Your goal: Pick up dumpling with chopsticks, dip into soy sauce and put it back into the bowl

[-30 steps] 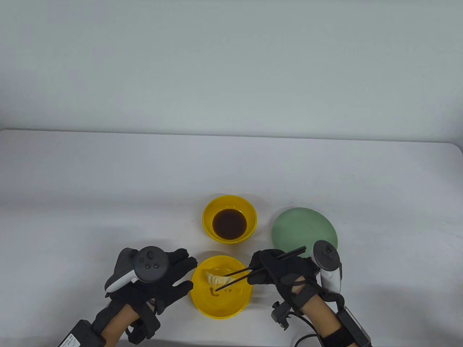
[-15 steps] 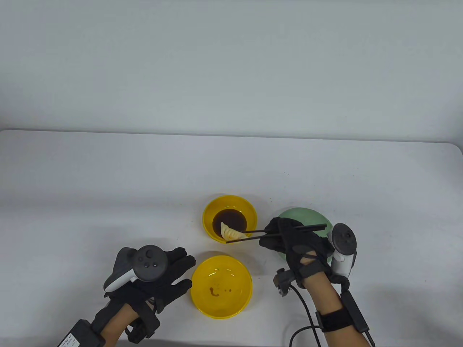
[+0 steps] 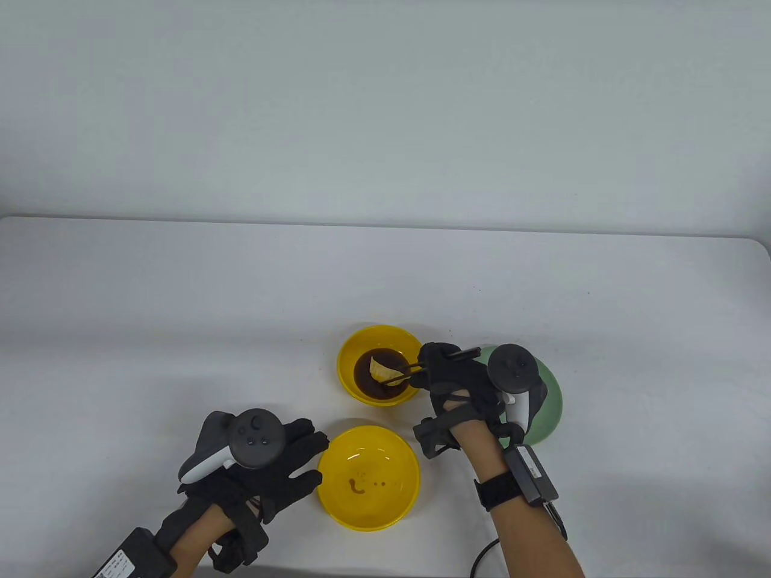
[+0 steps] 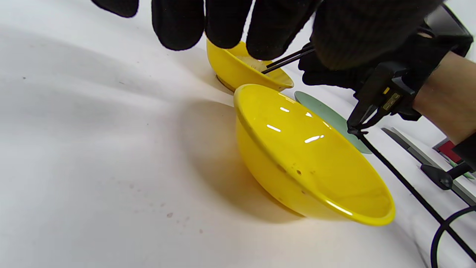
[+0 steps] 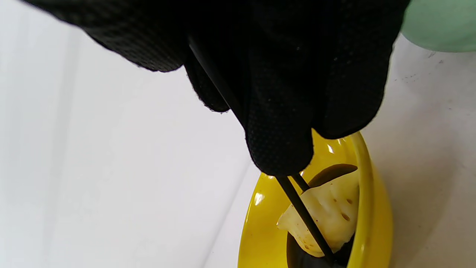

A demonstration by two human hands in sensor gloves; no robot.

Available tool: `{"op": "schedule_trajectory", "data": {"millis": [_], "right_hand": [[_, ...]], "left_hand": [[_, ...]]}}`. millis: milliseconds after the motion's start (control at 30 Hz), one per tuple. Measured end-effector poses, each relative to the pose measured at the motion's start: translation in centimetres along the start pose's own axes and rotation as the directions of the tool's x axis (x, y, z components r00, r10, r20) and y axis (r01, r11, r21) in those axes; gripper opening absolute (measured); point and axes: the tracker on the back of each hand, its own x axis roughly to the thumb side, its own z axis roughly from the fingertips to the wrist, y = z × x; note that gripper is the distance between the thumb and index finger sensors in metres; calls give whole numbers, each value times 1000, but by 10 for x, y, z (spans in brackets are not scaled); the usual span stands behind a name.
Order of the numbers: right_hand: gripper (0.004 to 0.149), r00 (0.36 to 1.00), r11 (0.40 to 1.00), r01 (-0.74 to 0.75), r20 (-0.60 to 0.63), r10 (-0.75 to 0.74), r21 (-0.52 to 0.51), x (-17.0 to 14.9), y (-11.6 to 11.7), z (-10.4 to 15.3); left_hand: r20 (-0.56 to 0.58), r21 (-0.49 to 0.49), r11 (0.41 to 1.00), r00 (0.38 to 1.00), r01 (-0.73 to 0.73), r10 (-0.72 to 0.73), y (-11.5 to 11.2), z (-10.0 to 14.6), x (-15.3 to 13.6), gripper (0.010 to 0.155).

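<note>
A pale dumpling (image 3: 385, 370) is pinched between black chopsticks (image 3: 411, 367) and sits in the dark soy sauce (image 3: 364, 380) of the far yellow bowl (image 3: 346, 361). My right hand (image 3: 443, 368) grips the chopsticks just right of that bowl. The right wrist view shows the dumpling (image 5: 329, 214) partly in sauce, with brown spots, and the chopsticks (image 5: 301, 208) across it. The near yellow bowl (image 3: 391, 500) holds only sauce drops. My left hand (image 3: 298, 454) rests flat on the table beside it, fingers (image 4: 178, 22) straight, holding nothing.
A green plate (image 3: 551, 400) lies right of the sauce bowl, partly under my right hand and its tracker. A black cable (image 4: 405, 182) trails from the right wrist across the table near the front bowl (image 4: 308, 156).
My right hand carried the dumpling from the near bowl to the sauce bowl, then moved closer and lowered it into the sauce. The left hand stayed put.
</note>
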Motion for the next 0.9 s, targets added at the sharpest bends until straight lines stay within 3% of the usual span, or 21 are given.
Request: {"op": "schedule_trajectory", "data": {"millis": [233,400,700,900], "right_hand": [[42,967,997,-69,244,78,-47,43,-12,26],[42,937,986,-156,306,167,-60,49,-3,35],[42,928,978,-192,309,207,-81,46,1,36],[42,989,996,58,140,-49,-61,25,-12,30]], "left_hand": [[0,29,1000,1000,-9,9,4,4,0,72],[-3,23,1000,1000,-2,2,2,2,0,72],[0,31,1000,1000,-4,4,4,4,0,72],[2,35,999,1000,-11,11,5,4,-2,72]]}}
